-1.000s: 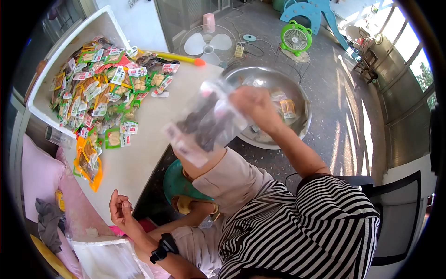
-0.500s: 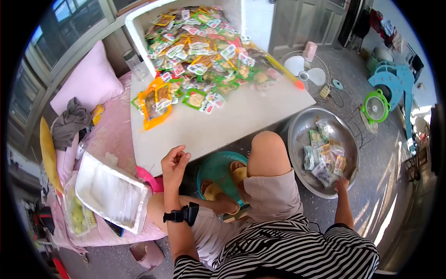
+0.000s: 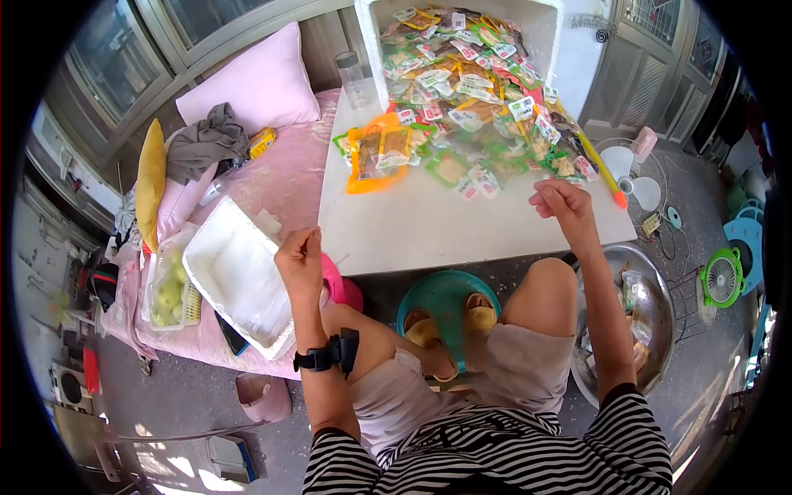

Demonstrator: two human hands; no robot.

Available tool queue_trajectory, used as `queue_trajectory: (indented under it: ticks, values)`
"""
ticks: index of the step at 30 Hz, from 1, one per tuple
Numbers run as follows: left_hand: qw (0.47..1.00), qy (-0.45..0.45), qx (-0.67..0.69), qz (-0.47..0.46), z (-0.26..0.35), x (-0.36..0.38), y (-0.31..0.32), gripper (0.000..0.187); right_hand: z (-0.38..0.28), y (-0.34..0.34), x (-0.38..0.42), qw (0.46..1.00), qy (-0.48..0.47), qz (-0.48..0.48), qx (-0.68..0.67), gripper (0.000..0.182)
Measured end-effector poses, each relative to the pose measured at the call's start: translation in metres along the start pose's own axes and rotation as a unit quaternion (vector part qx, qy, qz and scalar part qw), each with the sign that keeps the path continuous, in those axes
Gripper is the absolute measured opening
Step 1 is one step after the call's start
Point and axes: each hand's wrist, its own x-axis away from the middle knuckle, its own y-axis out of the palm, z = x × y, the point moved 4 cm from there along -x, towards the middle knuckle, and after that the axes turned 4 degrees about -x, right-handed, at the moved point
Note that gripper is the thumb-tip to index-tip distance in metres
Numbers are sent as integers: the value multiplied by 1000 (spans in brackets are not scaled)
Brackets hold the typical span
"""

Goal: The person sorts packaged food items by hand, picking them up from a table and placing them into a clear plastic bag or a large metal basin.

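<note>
My left hand (image 3: 299, 260) is raised beside the table's near left edge, its fingers curled together; whatever they hold, if anything, is hidden. Over the right part of the white table (image 3: 412, 239) hangs my right hand (image 3: 563, 206), fingers bent inward with nothing visible in them. Just beyond it lie small sealed food packets (image 3: 474, 91), heaped out of a white foam box (image 3: 554, 41) tipped toward me. An orange packet (image 3: 371, 161) rests at the left of the heap. The metal basin (image 3: 662, 330), holding more packets, is partly behind my right forearm.
A yellow stick (image 3: 598, 165) with an orange tip lies along the table's right side. A clear cup (image 3: 353, 78) stands left of the foam box. An empty white foam tray (image 3: 235, 276) rests on the pink bed at left. A teal basin (image 3: 450, 289) is under my feet.
My right hand has left the metal basin and come up over the table near the packets. My left hand's fingers are curled tighter. The view has turned, shifting the scene rightward.
</note>
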Motion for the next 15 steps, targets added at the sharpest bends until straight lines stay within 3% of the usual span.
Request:
queue_trajectory:
  ticks: [1, 2, 4, 6, 8, 9, 11, 14, 15]
  values:
    - [990, 61, -110, 60, 5, -9, -26, 10, -6, 23, -12, 999, -8, -45, -5, 22]
    - [971, 60, -209, 99, -5, -15, -49, 11, -7, 44, -22, 997, -7, -68, -20, 22]
    - [878, 24, -469, 96, -42, -25, -84, 19, -14, 80, -36, 991, -46, -129, -11, 20]
    - [778, -118, -617, -18, -86, -24, -101, 22, -4, 105, -44, 985, -41, -168, -6, 18]
    - [711, -184, -662, -150, -144, -13, -116, 24, 8, 119, -47, 982, -45, -184, 27, 15]
    - [721, -216, -640, -150, -185, -6, -123, 23, 20, 121, -46, 982, -38, -181, 27, 15]
    - [771, -184, -605, -78, -167, -1, -123, 19, 44, 121, -43, 984, -23, -175, 24, 16]
    - [788, -147, -598, -31, -150, -2, -122, 13, 64, 109, -41, 972, -51, -156, 166, 16]
    - [792, -121, -598, -5, -145, -2, -124, 12, 63, 105, -38, 979, -36, -146, 140, 16]
